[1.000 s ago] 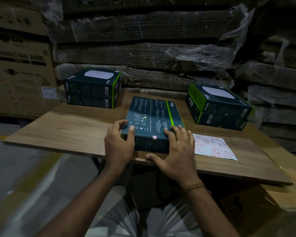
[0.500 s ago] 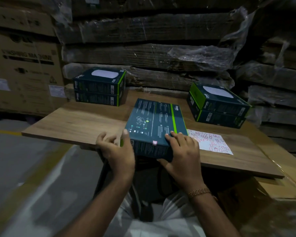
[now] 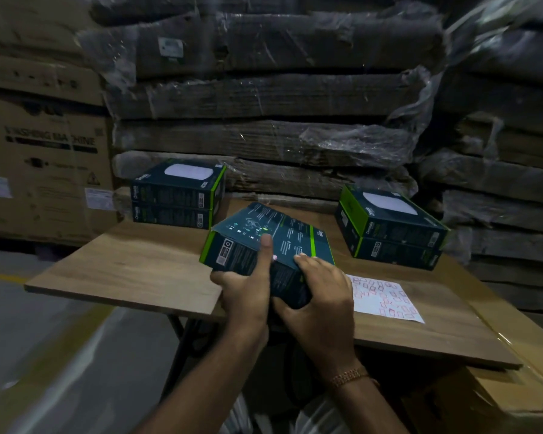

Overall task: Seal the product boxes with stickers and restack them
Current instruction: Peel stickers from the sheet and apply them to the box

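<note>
bare tabletop [image 3: 132, 264] between box stacks [image 3: 177, 195]

Beside the wood-grain table [image 3: 132, 270], dark teal boxes [image 3: 265, 242] are showing lime-green edges and white ovals, while the white sheet [image 3: 386, 299] is showing red sticker outlines.

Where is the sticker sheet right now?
The sticker sheet lies flat on the table near its front edge, just right of the right hand, in front of the right-hand stack of boxes.
</note>
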Tool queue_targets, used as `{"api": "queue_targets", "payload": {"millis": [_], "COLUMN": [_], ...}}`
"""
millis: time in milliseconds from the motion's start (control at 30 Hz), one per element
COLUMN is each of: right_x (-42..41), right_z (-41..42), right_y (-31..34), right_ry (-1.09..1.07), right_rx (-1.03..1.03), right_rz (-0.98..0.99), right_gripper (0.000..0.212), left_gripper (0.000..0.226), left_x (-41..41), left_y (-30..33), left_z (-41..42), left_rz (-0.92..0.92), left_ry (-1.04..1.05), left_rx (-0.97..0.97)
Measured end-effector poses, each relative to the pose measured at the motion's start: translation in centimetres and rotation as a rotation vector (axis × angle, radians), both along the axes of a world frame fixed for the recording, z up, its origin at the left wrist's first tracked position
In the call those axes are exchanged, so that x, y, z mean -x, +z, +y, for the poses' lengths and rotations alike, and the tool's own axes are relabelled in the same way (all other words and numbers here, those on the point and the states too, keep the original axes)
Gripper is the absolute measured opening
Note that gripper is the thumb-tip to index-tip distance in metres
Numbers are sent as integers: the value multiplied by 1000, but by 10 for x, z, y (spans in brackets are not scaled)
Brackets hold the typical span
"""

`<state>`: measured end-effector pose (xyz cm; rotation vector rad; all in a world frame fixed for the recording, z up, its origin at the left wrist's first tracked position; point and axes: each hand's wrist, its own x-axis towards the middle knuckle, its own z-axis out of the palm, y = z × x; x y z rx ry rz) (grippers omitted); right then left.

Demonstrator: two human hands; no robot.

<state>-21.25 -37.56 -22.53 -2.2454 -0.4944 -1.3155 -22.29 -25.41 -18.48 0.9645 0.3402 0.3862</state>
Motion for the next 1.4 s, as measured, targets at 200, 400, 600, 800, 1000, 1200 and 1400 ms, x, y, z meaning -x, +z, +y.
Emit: {"api": "queue_targets", "payload": {"millis": [200,400,600,800,1000,1200,1400], "right_x": [-12,-19,-38,-57,-56,-60,-66], "right_z": [2,-10,-15,-36,-60,-76,-87], "right_y": [33,64,126,193,221,201,176], "right_ry": [35,292,542,596,524,452,545], "right_rx": [-20,-268,-633,-770,-834,-1084,-1189], "right_rz": [120,391,695,752,863,689,624], "right_gripper": [77,51,53,111,108,65,50], "left_gripper": [64,51,52,75,104,123,79], "left_x": [-39,-67,-81,-90,-94,-71,-73], "left_y": [35,64,105,150,167,123,89], "left_z": [-4,7,18,10,-5,10,22], "left_rz": [9,-117,-306,-438,-497,-435,-452], "left_ry": [60,96,115,-95,-313,-232,-63], "left_rx": [61,-131,-730,-1049,-1254,-1607,-1459]}}
